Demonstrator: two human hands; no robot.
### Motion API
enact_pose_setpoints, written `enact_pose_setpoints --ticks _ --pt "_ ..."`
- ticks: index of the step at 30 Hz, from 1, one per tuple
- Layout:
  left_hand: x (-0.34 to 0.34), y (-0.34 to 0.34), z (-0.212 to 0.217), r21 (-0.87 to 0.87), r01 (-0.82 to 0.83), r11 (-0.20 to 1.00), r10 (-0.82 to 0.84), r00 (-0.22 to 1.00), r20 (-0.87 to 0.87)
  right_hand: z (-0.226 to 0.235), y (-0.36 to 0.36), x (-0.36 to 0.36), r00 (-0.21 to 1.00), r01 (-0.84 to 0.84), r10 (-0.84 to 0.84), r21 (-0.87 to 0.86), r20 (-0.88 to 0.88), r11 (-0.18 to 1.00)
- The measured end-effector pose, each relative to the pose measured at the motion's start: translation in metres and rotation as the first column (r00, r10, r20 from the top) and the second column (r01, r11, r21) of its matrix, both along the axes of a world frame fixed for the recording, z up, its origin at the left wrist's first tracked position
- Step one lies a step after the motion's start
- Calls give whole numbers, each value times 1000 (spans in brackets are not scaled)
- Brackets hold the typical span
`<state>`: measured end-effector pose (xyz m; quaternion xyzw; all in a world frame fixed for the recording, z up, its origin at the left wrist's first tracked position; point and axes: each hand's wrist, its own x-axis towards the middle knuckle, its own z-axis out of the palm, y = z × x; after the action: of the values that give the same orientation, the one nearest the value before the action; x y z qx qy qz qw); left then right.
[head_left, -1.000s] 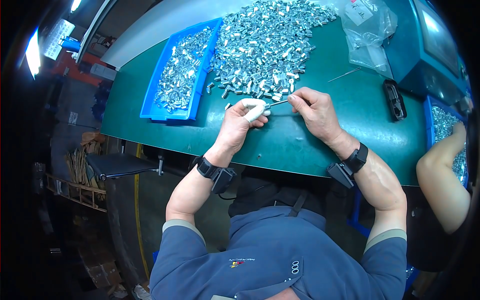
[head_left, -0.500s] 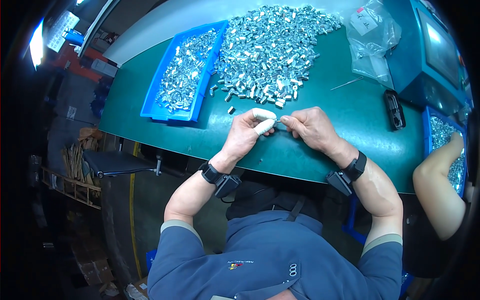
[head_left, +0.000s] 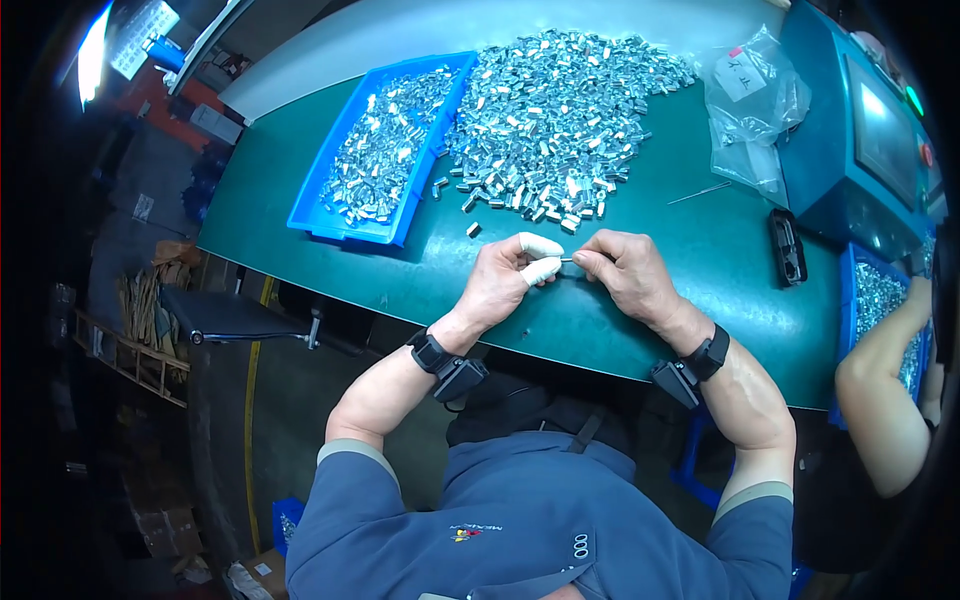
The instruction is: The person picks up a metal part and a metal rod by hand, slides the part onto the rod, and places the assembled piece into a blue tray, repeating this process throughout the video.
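My left hand [head_left: 498,282] wears white finger covers on thumb and forefinger, which are pinched together; whatever lies between them is hidden. Facing it, my right hand [head_left: 637,280] pinches a thin metal rod [head_left: 567,260] whose far end runs into the left fingertips. Both hands hover over the green table [head_left: 590,325] near its front edge. Just beyond the left hand lies a single shiny metal part [head_left: 473,230], like a short sleeve. Behind it spreads a big heap of such metal parts [head_left: 550,120].
A blue tray [head_left: 300,205] of metal parts stands left of the heap. Toward the right are a plastic bag [head_left: 755,95], a thin needle-like tool [head_left: 700,192], a black holder [head_left: 788,248] and a teal machine with a screen [head_left: 885,120]. Another person's arm [head_left: 880,385] reaches into a blue bin [head_left: 848,300].
The whole view has shifted slightly. My hands stay tip to tip, the right one drawn a little away from the left, so more of the rod shows.
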<state>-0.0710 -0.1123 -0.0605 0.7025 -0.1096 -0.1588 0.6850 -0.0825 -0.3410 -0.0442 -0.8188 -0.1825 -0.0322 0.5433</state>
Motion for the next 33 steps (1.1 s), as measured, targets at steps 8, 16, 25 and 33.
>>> enact_pose_setpoints --ticks 8,16,25,33 --pt "-8 -4 -1 5 -39 999 39 996 82 2 3 -2 1000 -3 2 -124 -10 992" --pt "-20 10 17 148 6 989 -20 995 97 -1 5 -6 996 -72 80 -183 37 981" --pt "-3 36 18 127 -122 984 111 989 94 2 -1 -6 975 -2 18 -72 221 997" --pt "67 146 72 464 -753 467 107 569 816 5 -3 -3 994 75 -77 30 80 997"
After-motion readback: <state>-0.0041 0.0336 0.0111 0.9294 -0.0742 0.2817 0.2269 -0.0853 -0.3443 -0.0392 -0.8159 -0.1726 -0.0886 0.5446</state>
